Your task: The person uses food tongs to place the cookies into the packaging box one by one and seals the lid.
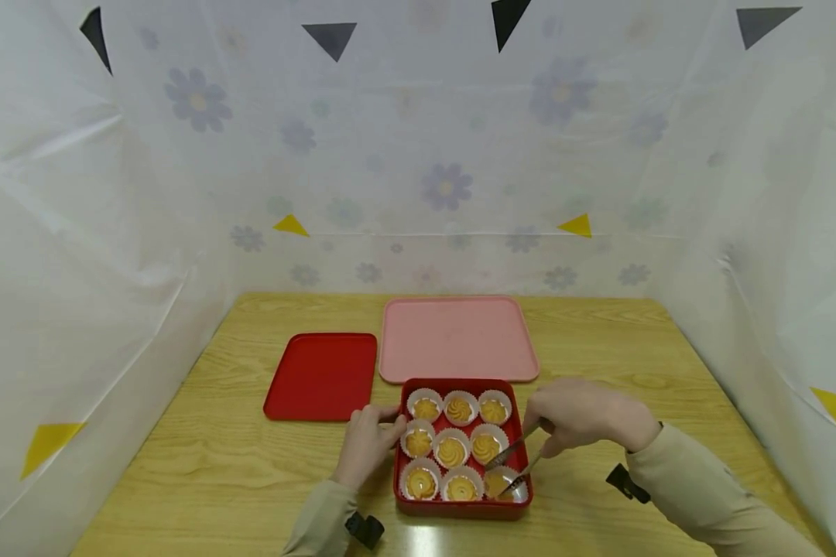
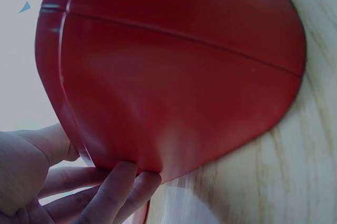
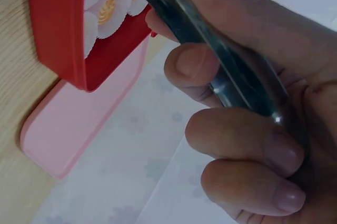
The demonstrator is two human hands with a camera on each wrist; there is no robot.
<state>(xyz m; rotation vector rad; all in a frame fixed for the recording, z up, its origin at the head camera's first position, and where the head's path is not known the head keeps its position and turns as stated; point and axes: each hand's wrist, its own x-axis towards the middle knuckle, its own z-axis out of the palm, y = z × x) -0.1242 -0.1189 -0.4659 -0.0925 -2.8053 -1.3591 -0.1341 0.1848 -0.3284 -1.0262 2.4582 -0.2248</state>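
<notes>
A red box (image 1: 465, 510) holds several swirled golden cookies (image 1: 451, 452), each in a white paper cup. At its left wall is my left hand (image 1: 369, 443), thumb near the rim and fingers against the outside, gripping that side; the left wrist view shows the fingers (image 2: 117, 188) at the wall's corner. My right hand (image 1: 581, 414) grips metal tongs (image 1: 522, 464) from the right, its fingers curled round the handles in the right wrist view. The tongs' spread tips reach down to the cookie (image 1: 496, 485) in the near right cup, partly covering it.
Left of the box, a flat red lid (image 1: 323, 377) lies on the wooden table (image 1: 251, 472). Directly behind the box is a pink tray (image 1: 458, 340). A flower-patterned white sheet (image 1: 439, 155) hangs behind and at both sides.
</notes>
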